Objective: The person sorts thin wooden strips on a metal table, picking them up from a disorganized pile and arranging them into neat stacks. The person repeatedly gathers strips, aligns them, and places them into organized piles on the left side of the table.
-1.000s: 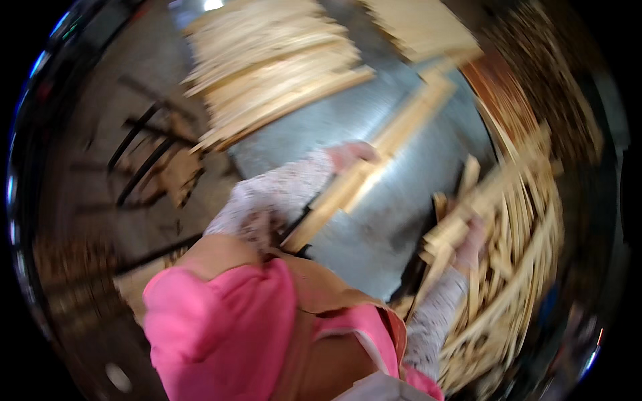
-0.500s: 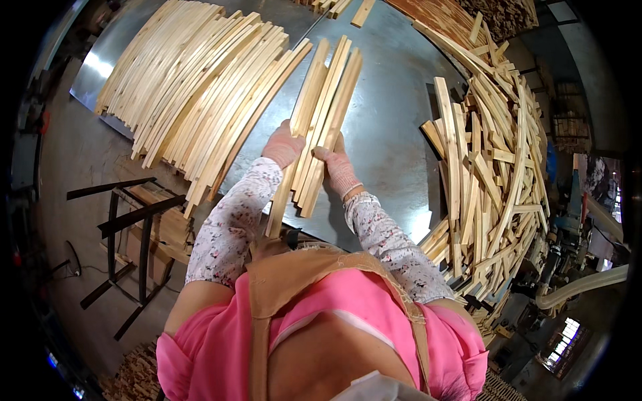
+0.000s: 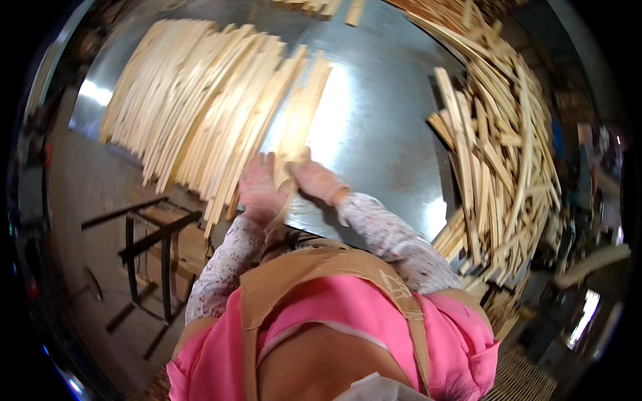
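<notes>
A small bundle of pale wooden strips [image 3: 302,110] lies lengthwise on the metal tabletop [image 3: 381,127], its strips side by side. At its near left side, my left hand [image 3: 261,188] has its fingers stretched out beside the wood, between the bundle and the big row of strips [image 3: 200,100]. My right hand [image 3: 317,179] is closed on the bundle's near right edge, its thumb over the top and its other fingers partly hidden. Both hands look gloved in pinkish fabric, and motion blurs them slightly. The near ends of the strips are partly covered by my hands.
A large tangled heap of wooden strips [image 3: 501,154] rises along the table's right side. More short strips [image 3: 354,12] lie at the far edge. A dark metal frame stool [image 3: 164,257] stands on the floor at the left.
The strips between my hands have shifted left and closed up against each other, nearer the big row. My right hand has moved left and closer to me; my left hand has slid down and left.
</notes>
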The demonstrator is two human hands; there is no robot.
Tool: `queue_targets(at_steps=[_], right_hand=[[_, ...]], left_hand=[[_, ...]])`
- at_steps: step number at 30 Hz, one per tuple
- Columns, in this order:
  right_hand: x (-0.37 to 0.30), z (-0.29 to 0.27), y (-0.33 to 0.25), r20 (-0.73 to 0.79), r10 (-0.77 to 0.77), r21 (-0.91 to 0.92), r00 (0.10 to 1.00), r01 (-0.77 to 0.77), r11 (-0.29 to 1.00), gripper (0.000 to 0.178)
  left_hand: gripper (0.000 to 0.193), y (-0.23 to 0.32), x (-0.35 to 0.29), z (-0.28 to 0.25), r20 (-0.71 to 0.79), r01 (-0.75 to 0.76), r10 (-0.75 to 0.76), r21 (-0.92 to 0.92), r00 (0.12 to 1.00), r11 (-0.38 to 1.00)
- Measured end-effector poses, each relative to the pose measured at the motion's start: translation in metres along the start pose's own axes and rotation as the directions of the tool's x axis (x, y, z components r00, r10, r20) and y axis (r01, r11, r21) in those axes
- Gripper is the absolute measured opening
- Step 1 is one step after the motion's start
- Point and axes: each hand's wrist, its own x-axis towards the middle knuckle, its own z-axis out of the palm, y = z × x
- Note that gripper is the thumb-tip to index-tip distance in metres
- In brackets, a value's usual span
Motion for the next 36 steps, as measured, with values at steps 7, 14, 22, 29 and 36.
queue_targets(at_steps=[7,14,22,29,36], right_hand=[[-0.029,-0.016,0.025,-0.039,0.191,0.310,0.981,-0.169,0.935,0.062],[-0.317,-0.152,0.211,-0.831,0.462,0.068,0.311,-0.766,0.639,0.068],[-0.399,-0.150,0.328,-0.720,0.602,-0.015,0.345,-0.875,0.484,0.096],[-0.360,-0.123,0.262,-0.457,0.664,0.277,0.592,-0.615,0.738,0.096],[-0.274,-0.088,0.235,-0.292,0.625,0.773,0.724,-0.206,0.600,0.075]], left_hand=[[0.088,0.004,-0.016,0.010,0.281,-0.022,-0.064,0.292,0.958,0.956],[0.085,0.069,0.003,0.033,0.208,-0.017,-0.009,0.124,0.978,0.992],[0.073,0.383,0.053,0.184,0.652,0.630,0.239,-0.757,0.719,0.173],[0.054,0.440,0.049,0.248,0.669,0.693,0.189,-0.668,0.718,-0.271],[0.065,0.321,0.043,0.174,0.785,0.761,0.022,-0.593,0.619,-0.263]])
